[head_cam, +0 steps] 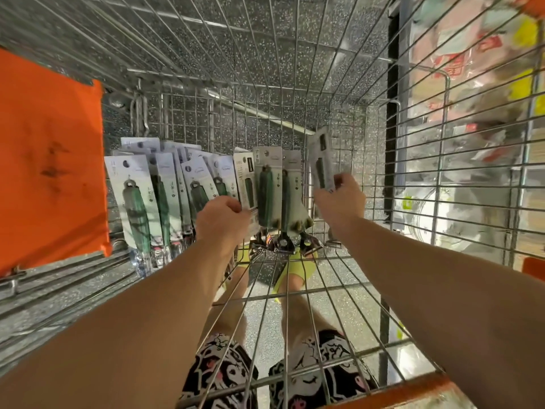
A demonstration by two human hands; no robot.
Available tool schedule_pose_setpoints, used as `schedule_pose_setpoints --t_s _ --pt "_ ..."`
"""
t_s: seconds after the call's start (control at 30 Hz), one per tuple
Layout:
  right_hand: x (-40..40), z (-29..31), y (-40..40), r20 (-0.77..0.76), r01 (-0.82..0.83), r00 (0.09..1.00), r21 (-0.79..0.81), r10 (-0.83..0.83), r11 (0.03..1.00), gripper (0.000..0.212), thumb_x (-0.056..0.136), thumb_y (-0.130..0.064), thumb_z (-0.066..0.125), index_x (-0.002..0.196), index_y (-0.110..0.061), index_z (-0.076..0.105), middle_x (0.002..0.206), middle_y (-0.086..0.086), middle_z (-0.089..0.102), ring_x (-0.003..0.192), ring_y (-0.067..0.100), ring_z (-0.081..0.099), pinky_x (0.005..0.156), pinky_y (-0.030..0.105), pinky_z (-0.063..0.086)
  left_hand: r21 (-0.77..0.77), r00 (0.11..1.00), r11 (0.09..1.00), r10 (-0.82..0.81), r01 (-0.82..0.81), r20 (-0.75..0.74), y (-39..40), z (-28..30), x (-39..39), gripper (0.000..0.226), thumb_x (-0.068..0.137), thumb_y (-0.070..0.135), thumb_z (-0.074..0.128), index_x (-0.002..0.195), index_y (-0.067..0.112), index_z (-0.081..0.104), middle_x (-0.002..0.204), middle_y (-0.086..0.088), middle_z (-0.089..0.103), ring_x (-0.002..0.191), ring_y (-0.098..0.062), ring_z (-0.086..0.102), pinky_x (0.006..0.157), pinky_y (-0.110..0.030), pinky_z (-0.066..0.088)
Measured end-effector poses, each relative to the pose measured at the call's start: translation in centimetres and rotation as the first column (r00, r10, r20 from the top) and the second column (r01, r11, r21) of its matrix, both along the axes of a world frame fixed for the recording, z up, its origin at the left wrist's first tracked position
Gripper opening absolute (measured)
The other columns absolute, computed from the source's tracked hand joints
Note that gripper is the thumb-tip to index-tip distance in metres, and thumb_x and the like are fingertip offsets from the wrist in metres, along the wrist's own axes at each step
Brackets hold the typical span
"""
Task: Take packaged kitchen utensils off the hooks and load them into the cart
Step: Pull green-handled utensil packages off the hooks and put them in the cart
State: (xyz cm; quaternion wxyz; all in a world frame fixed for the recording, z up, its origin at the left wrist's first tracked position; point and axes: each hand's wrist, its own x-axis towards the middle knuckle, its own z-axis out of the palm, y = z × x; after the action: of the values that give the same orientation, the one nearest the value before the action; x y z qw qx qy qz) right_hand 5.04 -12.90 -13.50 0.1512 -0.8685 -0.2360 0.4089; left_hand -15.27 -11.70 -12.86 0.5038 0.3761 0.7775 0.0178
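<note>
Both my arms reach down into the wire cart (295,93). A row of packaged utensils (165,190), green-handled tools on white cards, leans against the cart's far end on the left. My left hand (222,221) grips the lower edge of a pack (246,184) beside two more standing packs (277,190) with metal heads at the bottom. My right hand (339,202) pinches a single carded pack (320,160) by its lower end, held upright a little to the right of the others.
An orange panel (50,160) covers the cart's left side. The cart's orange handle (413,391) runs along the near edge. Store shelves with blurred goods (472,113) stand beyond the right wire wall. My legs and yellow sandals show through the cart's mesh floor.
</note>
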Motion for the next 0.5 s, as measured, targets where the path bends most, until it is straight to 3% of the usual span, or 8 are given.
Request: schedule_pose_setpoints --t_s 0.07,0.13,0.27,0.37,0.43,0.5 --pt "-0.4 -0.2 -0.3 -0.034 0.006 0.999 -0.025 -0.007 1.000 0.026 0.090 -0.013 0.070 0.108 -0.018 0.051 0.093 0.000 0.064 0.070 0.012 0.064 0.046 0.019 0.049 -0.009 1.000 1.000 0.009 -0.009 0.011 -0.1 0.0 -0.1 0.011 0.094 0.011 0.071 0.088 0.018 0.066 0.086 0.013 0.058 0.076 -0.001 0.052 0.070 -0.023 0.046" --pt "-1.0 -0.3 -0.6 -0.082 0.038 0.996 -0.023 -0.040 0.999 0.027 0.093 -0.010 0.065 0.112 -0.016 0.046 0.096 0.005 0.063 0.070 0.015 0.060 0.046 0.022 0.046 0.004 0.999 0.999 0.039 -0.039 0.032 -0.3 0.2 -0.2 0.007 0.092 0.006 0.063 0.093 0.013 0.062 0.090 0.004 0.062 0.077 -0.006 0.053 0.064 -0.025 0.044" --pt "-2.4 0.3 -0.7 -0.217 0.051 0.974 -0.036 -0.057 0.998 0.027 0.102 -0.032 0.051 0.122 -0.020 0.039 0.098 0.001 0.056 0.083 0.017 0.057 0.069 0.036 0.051 0.117 0.993 0.993 0.012 -0.026 0.118 -0.6 1.1 0.1 0.014 0.101 0.017 0.053 0.087 0.017 0.054 0.077 0.001 0.054 0.067 -0.014 0.049 0.060 -0.028 0.040" --pt "-3.2 0.3 -0.4 -0.269 0.056 0.961 -0.055 -0.069 0.997 0.039 0.103 -0.048 0.039 0.132 -0.022 0.044 0.104 -0.002 0.048 0.091 0.013 0.049 0.085 0.042 0.040 0.171 0.981 0.981 0.059 -0.091 0.183 -0.4 1.6 0.3 0.016 0.107 0.025 0.048 0.094 0.023 0.058 0.076 0.002 0.055 0.063 -0.012 0.050 0.057 -0.028 0.043" --pt "-3.7 0.4 0.0 -0.277 0.045 0.959 -0.046 -0.056 0.998 0.047 0.096 -0.059 0.035 0.125 -0.025 0.050 0.112 0.001 0.048 0.097 0.018 0.048 0.089 0.045 0.042 0.176 0.982 0.980 0.064 -0.096 0.179 -0.1 1.6 0.3 0.015 0.107 0.026 0.049 0.098 0.020 0.060 0.077 0.002 0.057 0.064 -0.012 0.051 0.057 -0.027 0.042" --pt "-4.0 0.2 0.2 -0.280 0.036 0.959 -0.035 -0.044 0.999 0.035 0.093 -0.058 0.037 0.108 -0.030 0.050 0.117 0.005 0.053 0.098 0.022 0.051 0.088 0.047 0.050 0.146 0.985 0.987 0.039 -0.064 0.170 0.0 1.2 0.4 0.011 0.103 0.023 0.054 0.095 0.019 0.059 0.081 -0.001 0.060 0.070 -0.017 0.055 0.062 -0.031 0.045"
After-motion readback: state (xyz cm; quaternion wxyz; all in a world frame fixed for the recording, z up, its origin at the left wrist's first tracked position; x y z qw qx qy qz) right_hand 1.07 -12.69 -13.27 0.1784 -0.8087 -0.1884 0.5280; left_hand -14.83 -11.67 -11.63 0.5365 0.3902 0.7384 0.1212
